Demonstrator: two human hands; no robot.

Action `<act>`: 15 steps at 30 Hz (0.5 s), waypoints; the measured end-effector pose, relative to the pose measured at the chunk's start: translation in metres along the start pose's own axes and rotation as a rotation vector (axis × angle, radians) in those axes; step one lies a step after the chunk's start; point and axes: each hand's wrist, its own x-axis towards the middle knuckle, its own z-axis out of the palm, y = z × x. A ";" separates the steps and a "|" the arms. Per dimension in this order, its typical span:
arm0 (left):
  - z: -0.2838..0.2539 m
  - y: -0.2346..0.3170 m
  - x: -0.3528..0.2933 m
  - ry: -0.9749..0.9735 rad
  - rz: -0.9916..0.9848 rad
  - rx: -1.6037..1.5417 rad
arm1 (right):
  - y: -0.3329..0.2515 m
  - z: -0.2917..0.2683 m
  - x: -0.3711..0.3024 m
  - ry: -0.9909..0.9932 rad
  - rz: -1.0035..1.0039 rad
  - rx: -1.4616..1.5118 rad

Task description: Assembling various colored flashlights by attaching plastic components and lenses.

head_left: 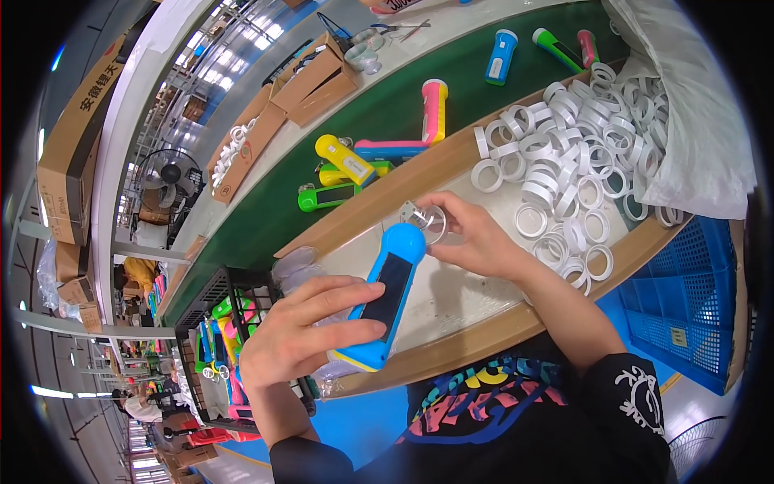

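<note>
A blue flashlight (409,242) with a dark flat panel and a yellow strip at its lower end is tilted over the shallow cardboard tray (476,327). My left hand (302,331) grips its lower half, two fingers lying across the panel. At the flashlight's upper end, my right hand (476,238) pinches a white ring (436,226). Beside that ring is a small clear and silvery part (412,212), whose kind I cannot make out. Many loose white rings (564,161) are heaped in the right half of the tray.
Behind the tray, a green conveyor belt carries several coloured flashlights (434,113). A black crate (222,395) of flashlights stands at left. Clear discs (298,262) lie at the tray's left end. A white plastic bag (693,121) and blue crate (681,298) are at right.
</note>
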 end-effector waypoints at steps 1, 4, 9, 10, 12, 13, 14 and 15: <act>-0.001 0.000 -0.003 0.015 0.014 -0.071 | 0.000 0.000 0.000 -0.008 0.002 -0.039; 0.007 -0.008 -0.016 0.086 0.098 -0.256 | 0.005 0.007 -0.002 0.026 -0.052 0.021; 0.022 -0.019 -0.035 0.214 0.063 -0.362 | 0.003 0.011 -0.006 0.031 -0.288 -0.112; 0.025 -0.021 -0.039 0.297 0.044 -0.451 | 0.000 0.011 -0.007 -0.030 -0.287 -0.122; 0.036 -0.030 -0.046 0.422 0.047 -0.531 | -0.001 0.012 -0.008 -0.093 -0.288 -0.130; 0.043 -0.031 -0.048 0.423 0.045 -0.530 | 0.000 0.012 -0.008 -0.105 -0.297 -0.138; 0.050 -0.029 -0.048 0.527 0.013 -0.533 | 0.001 0.013 -0.008 -0.119 -0.307 -0.146; 0.054 -0.027 -0.048 0.630 -0.018 -0.536 | 0.000 0.012 -0.008 -0.120 -0.306 -0.146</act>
